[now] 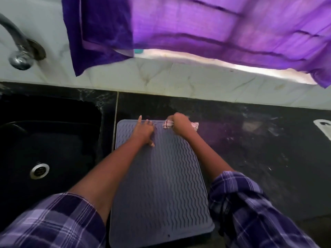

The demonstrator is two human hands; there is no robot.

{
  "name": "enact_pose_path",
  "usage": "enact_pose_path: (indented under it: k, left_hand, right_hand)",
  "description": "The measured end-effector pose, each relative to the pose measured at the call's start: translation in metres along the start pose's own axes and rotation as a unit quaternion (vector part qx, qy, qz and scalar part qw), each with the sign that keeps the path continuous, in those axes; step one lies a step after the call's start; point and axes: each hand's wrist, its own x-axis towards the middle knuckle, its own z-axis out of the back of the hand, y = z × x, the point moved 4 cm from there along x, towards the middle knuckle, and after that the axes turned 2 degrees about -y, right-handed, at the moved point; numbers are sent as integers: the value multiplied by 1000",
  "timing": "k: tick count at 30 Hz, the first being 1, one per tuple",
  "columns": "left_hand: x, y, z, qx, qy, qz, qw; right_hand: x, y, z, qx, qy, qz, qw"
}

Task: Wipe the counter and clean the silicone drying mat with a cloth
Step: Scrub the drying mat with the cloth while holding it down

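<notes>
A grey silicone drying mat (161,185) with wavy ridges lies on the black counter (259,158), just right of the sink. My left hand (144,130) presses flat on the mat's far left part, fingers spread. My right hand (180,123) grips a bunched white cloth with red checks (167,124) at the mat's far edge. Part of the cloth sticks out to the right of the hand, by the mat's far right corner.
A black sink (44,149) with a metal drain (39,171) lies to the left, a chrome tap (19,51) above it. Purple cloths (215,29) hang over the pale tiled wall behind. A white object (324,127) lies at the counter's right edge.
</notes>
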Motion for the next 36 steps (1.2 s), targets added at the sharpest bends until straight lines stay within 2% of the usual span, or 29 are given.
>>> enact_pose_path:
  k: [5,11,15,18,19,20,24,28,32,34,36]
  left_hand:
    - [22,8,2,-25,49,9,998]
    - [22,10,2,-8,52,22,998]
    - [24,7,5,-2,52,29,998]
    - [24,4,4,1,51,36,998]
    - [23,4,4,2,47,37,998]
    - [24,4,5,4,41,39,998]
    - [25,7,5,-2,30,51,998]
    - [25,9,0,-7,26,60,998]
    - [24,7,-1,-10,31,55,998]
    - [21,7,-2,-23,27,48,998]
    - [17,9,-2,-30,21,41,999]
  right_hand:
    - [43,11,-36,-100,-30,32,994]
    - [13,6,-61,-51,-19,18,998]
    - [-47,9,-66,-19,46,29,998]
    - [-39,7,-45,-18,161,0,987]
    - [-26,6,-36,-31,177,-10,984]
    - [-12,6,-27,-43,163,-20,985]
    - [23,20,-25,-52,17,-7,998]
    - [-21,22,-56,-42,18,37,998]
    - [-88,15,-58,23,116,73,990]
    - [-89,15,-52,17,196,51,979]
    - [-63,19,-40,6,227,24,973]
